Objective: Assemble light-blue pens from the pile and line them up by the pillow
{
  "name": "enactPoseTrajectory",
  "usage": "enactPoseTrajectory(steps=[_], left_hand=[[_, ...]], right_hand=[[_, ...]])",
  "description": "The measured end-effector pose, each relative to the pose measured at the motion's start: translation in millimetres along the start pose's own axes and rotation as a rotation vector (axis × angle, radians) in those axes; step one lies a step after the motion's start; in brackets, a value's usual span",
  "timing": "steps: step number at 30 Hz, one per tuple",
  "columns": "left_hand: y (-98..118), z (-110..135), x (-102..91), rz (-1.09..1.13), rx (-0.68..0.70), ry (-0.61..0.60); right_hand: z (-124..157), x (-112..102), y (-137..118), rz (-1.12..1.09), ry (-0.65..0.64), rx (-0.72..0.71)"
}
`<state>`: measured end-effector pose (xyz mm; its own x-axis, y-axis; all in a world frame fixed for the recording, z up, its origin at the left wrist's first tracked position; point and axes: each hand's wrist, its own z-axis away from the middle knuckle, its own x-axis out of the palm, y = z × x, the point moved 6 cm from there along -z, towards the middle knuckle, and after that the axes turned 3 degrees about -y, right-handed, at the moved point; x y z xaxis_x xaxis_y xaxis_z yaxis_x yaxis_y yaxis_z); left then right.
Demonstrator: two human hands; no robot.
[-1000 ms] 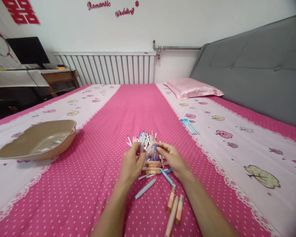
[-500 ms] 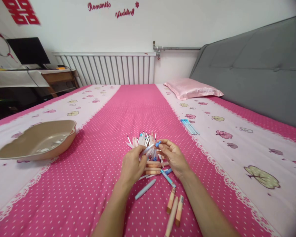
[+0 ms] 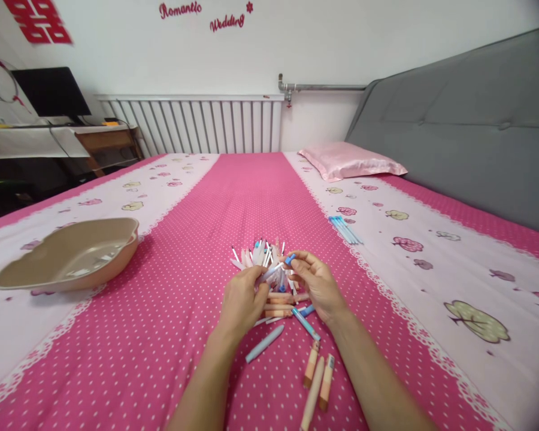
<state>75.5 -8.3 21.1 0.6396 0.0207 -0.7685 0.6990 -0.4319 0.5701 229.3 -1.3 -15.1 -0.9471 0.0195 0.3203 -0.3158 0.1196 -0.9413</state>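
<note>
Pinched in the fingers of my left hand is a pale pen, tilted up to the right. My right hand holds a small blue pen cap between thumb and fingertips, just beyond the pen's upper end. Under and behind both hands lies a heap of pens and refills, partly hidden by my fingers. Closer to me are peach pens, a light blue pen and a grey-blue pen barrel. Beside my right forearm rest several peach and beige pen pieces.
A beige plastic basin sits on the left of the bed. Several light blue pens lie side by side at the right. Farther back are a pink pillow and a grey headboard.
The blue cap in my right hand has shifted slightly right, and a small gap now shows between it and the pen in my left hand.
</note>
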Motion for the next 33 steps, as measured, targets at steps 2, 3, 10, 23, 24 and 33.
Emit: enactPoseTrajectory(steps=[2, 3, 10, 23, 24, 33], left_hand=[[-3, 0, -0.4, 0.013, -0.023, 0.021], [-5, 0, -0.6, 0.016, -0.040, 0.032], [-15, -1, -2.0, 0.039, -0.106, 0.083], [-19, 0, -6.7, 0.055, -0.183, 0.109], [-19, 0, -6.9, 0.056, -0.184, 0.110], [-21, -1, -5.7, 0.058, -0.177, 0.102]], right_hand=[[-2, -7, 0, 0.144, 0.048, -0.047], [-3, -10, 1, 0.242, 0.063, -0.073], [-2, -13, 10, 0.692, 0.001, -0.035], [10, -60, -6, 1.025, -0.216, 0.248], [12, -60, -4, 1.053, -0.255, 0.273], [21, -44, 2, 0.939, -0.466, 0.426]])
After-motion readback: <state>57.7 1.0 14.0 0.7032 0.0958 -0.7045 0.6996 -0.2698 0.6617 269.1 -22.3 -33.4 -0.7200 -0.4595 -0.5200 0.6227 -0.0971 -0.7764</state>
